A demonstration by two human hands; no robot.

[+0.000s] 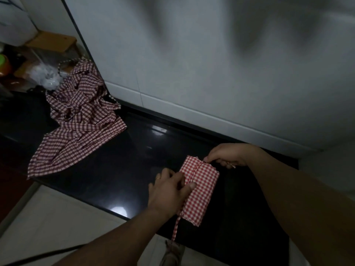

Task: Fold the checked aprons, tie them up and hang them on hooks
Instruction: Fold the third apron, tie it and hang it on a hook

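A folded red-and-white checked apron (203,189) lies as a small rectangle on the black countertop (119,169), near its front edge. My left hand (169,191) grips the apron's left side, thumb pressed on the cloth. My right hand (226,155) pinches the apron's strap at the far top corner. One strap (176,228) hangs down over the counter's front edge. A heap of unfolded checked aprons (80,120) lies at the left, partly draped over the edge.
A white wall (211,64) runs close behind the counter. Clear plastic bags (46,75), a cardboard box (51,42) and an orange-and-green object (4,66) crowd the far left. Pale floor tiles (53,223) lie below the counter's front.
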